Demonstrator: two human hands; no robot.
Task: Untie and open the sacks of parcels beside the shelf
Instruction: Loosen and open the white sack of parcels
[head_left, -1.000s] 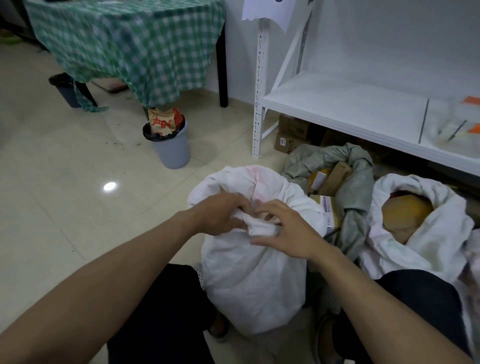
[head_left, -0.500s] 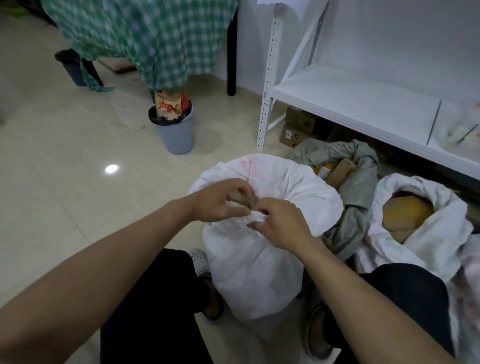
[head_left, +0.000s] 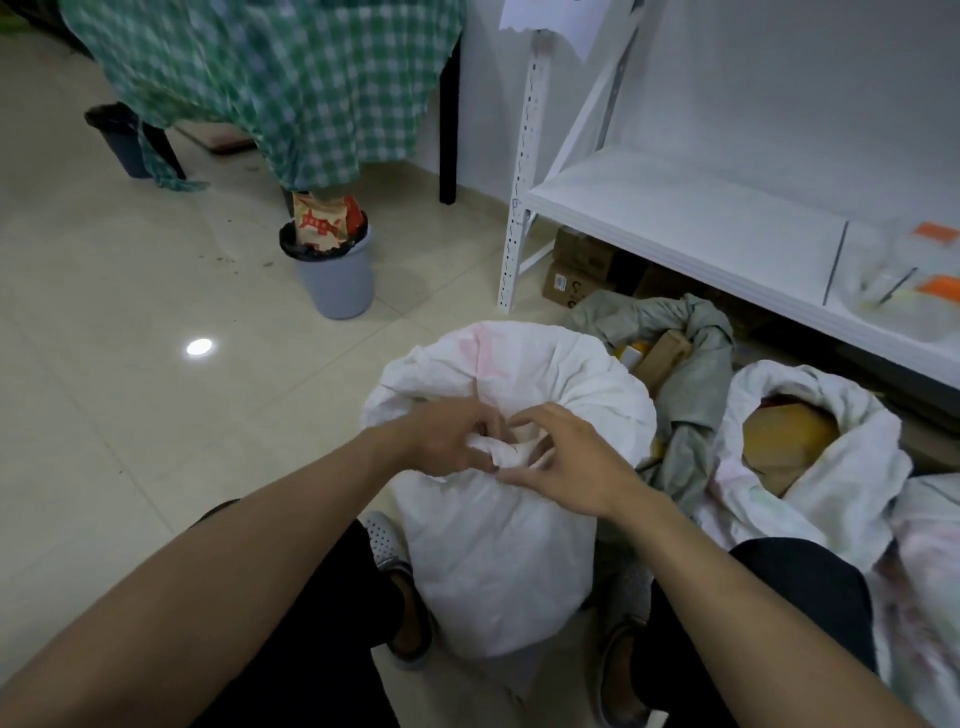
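Bare tile floor (head_left: 130, 415) lies wide open on my left out to the grey bin (head_left: 337, 280). The tied white sack (head_left: 498, 545) stands between my knees; my left hand (head_left: 441, 441) and right hand (head_left: 566, 457) both pinch its knotted neck (head_left: 506, 451), fingers curled. Rightward it is crowded: an open grey sack (head_left: 691, 405) and an open white sack (head_left: 831, 483) sit against the shelf edge (head_left: 675, 244).

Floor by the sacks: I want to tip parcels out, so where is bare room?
Bare tiles lie left of the tied white sack, out to the grey bin. The white shelf board is bare left of its divider. Rightward is crowded: grey sack, open white sack, boxes under the shelf.
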